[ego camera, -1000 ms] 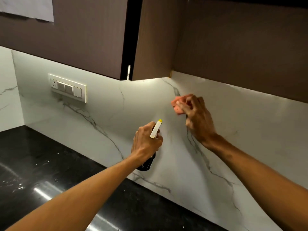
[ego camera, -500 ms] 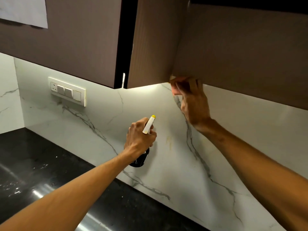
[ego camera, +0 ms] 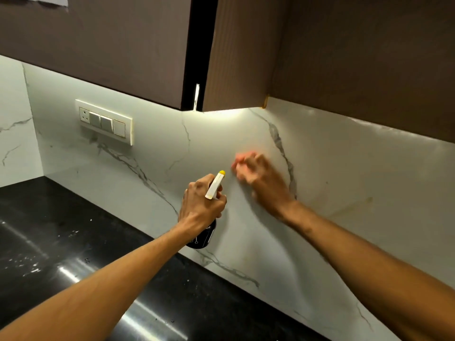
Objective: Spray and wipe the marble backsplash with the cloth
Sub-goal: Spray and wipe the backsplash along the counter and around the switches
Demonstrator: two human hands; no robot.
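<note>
A white marble backsplash (ego camera: 344,193) with grey veins ran across the kitchen wall and turned a corner at far left, lit by a bright glow from under the brown wall cabinets (ego camera: 110,45) above it. Faint yellowish marks (ego camera: 354,205) showed on the stone at right. Below, a glossy black countertop (ego camera: 61,242), flecked with pale specks, met the foot of the marble.

Two bare forearms reached in from the bottom of the view. A cream switch plate (ego camera: 104,121), with one socket and three rockers, sat on the marble well to the left of both hands.

The left hand (ego camera: 200,206) was wrapped tightly round the neck of a dark spray bottle (ego camera: 200,238), fingers fully curled, holding it upright and clear of the counter, close in front of the stone. The bottle's white head, tipped with a yellow nozzle (ego camera: 222,172), pointed up and to the right, towards the marble.

The right hand (ego camera: 263,183), heavily blurred, lay against the backsplash just right of the nozzle and beside a dark vein. Its fingers looked bent over a pinkish-orange cloth (ego camera: 242,158), which was pressed to the stone and peeked out beyond the fingertips; the blur hid the exact grip.
</note>
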